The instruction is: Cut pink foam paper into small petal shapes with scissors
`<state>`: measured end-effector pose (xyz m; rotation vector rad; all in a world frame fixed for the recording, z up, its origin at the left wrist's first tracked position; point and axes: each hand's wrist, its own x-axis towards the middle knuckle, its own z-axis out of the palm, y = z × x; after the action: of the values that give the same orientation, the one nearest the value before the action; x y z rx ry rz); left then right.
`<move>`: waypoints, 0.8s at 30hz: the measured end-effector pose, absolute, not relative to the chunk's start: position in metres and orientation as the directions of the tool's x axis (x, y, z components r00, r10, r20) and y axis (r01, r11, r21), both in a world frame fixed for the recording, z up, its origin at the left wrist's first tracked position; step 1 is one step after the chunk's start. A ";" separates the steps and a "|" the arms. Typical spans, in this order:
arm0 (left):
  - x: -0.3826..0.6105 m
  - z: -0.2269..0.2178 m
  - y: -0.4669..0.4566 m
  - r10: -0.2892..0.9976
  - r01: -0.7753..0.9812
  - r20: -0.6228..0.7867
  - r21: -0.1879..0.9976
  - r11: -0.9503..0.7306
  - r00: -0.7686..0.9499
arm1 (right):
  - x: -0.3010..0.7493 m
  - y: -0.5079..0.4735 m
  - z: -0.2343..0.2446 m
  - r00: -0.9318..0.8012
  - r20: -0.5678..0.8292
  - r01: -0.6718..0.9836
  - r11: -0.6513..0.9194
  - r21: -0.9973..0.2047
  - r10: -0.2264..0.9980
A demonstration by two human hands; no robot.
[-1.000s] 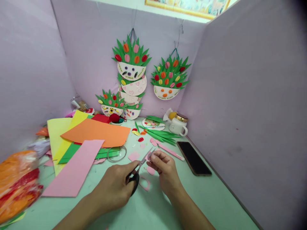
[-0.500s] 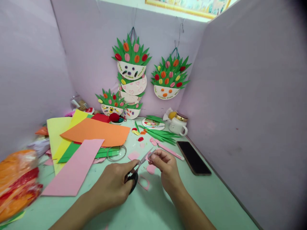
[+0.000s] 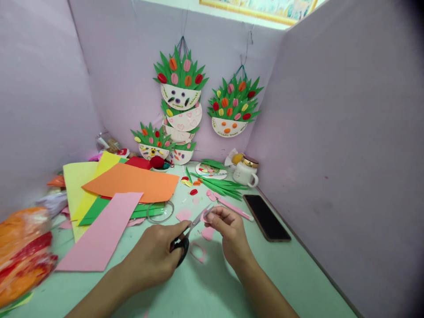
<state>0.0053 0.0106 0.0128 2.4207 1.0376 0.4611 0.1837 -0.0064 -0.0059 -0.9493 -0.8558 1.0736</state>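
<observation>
My left hand [image 3: 158,252] is closed round the black handles of a pair of scissors [image 3: 181,251], whose blades point up and to the right. Between the thumb and fingers of my right hand [image 3: 229,232] is a small piece of pink paper [image 3: 204,217], mostly hidden by the fingertips. The blades are slightly apart and meet the pink piece there. Below on the table lie a pink offcut with an oval hole [image 3: 202,253] and a pink scrap [image 3: 208,233]. Another pink scrap [image 3: 183,215] rests left of the blades.
Coloured sheets, with an orange sheet [image 3: 142,181] and a pink strip [image 3: 102,234], lie at left. A roll of tape [image 3: 172,210], green paper leaves [image 3: 225,186], a pink pen [image 3: 235,208], a phone [image 3: 266,218] and a white mug [image 3: 243,176] stand around. Paper-plate crafts [image 3: 180,98] hang behind.
Almost nothing differs. The whole view has shifted very slightly, and both hands keep nearly the same pose, with the scissors at the pink piece.
</observation>
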 end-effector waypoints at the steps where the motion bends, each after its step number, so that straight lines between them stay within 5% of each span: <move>1: 0.005 0.013 0.010 0.742 0.585 0.124 0.536 -0.609 0.659 | 0.183 -0.006 -0.006 0.261 0.099 -0.331 0.186 -0.925 0.960; 24: 0.008 0.013 0.010 0.753 0.553 0.092 0.623 -0.554 0.651 | 0.177 -0.007 -0.010 0.233 -0.006 -0.445 0.101 -0.890 0.973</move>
<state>0.0078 0.0105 0.0127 2.3113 1.0122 0.4739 0.1770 -0.0065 -0.0105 -0.9271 -0.7238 1.1946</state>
